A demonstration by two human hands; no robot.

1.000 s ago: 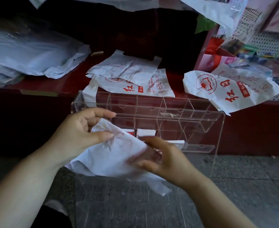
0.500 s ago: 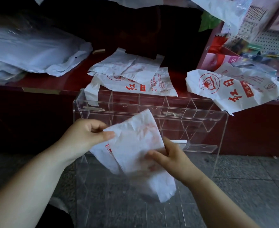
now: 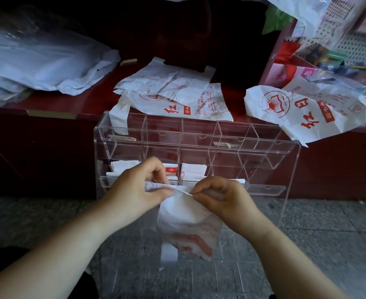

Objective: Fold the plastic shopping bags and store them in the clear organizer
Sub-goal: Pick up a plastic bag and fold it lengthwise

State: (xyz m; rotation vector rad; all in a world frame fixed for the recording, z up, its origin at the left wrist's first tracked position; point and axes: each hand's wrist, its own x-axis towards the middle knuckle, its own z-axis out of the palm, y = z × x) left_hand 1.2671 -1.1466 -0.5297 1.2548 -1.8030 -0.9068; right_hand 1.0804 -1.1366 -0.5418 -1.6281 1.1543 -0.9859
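The clear organizer [image 3: 199, 145] at frame centre holds folded white bags [image 3: 194, 170] in its lower left compartments. Just in front of it, the left hand [image 3: 139, 188] and right hand [image 3: 218, 195] each pinch the top edge of a white plastic bag [image 3: 188, 221], which hangs down between them. Loose bags [image 3: 173, 93] lie on the red bench [image 3: 48, 100] above.

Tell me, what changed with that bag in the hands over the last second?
The bag was spread loosely across both hands; now it hangs down, folded narrower. The left hand and right hand have come together, each pinching its top edge. The clear organizer, the folded bags inside it and the loose bags on the red counter stayed put.
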